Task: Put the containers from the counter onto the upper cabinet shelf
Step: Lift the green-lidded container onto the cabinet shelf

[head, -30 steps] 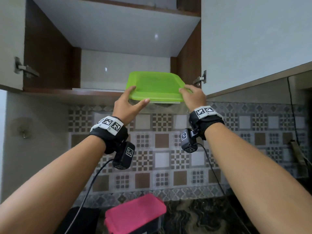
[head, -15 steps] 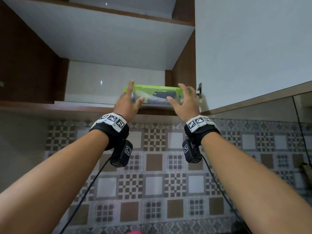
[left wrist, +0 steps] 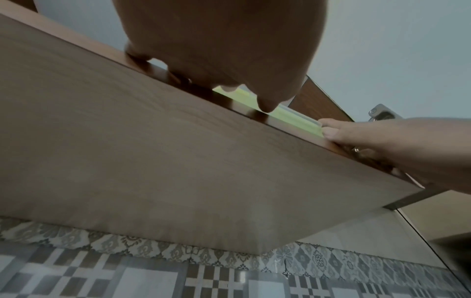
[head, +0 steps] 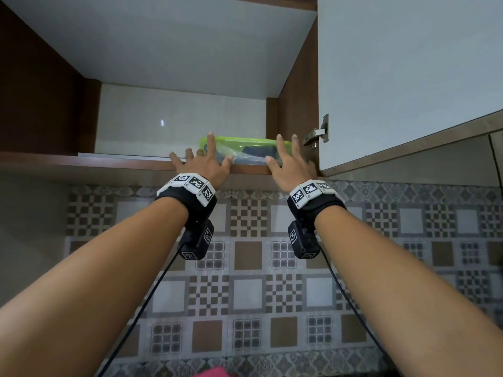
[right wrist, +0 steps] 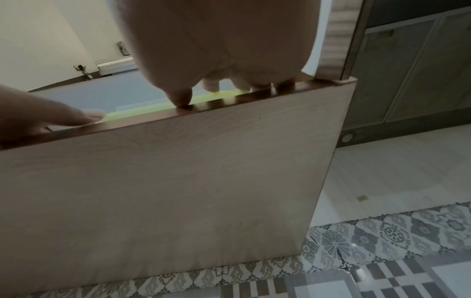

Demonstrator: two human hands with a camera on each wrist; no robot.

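Left grip (head: 202,165) and right grip (head: 290,165) touch green-lidded container (head: 245,148), no label legible.

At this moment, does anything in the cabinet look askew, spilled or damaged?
Nothing stands out. The green-lidded container sits level on the cabinet shelf near its front edge, lid on, nothing spilled. Both hands, left and right, have fingers spread against its front. The door hinge looks intact.

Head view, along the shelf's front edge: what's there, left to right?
Bare shelf edge → left hand → green-lidded container, between the hands → right hand → door hinge → white cabinet door.
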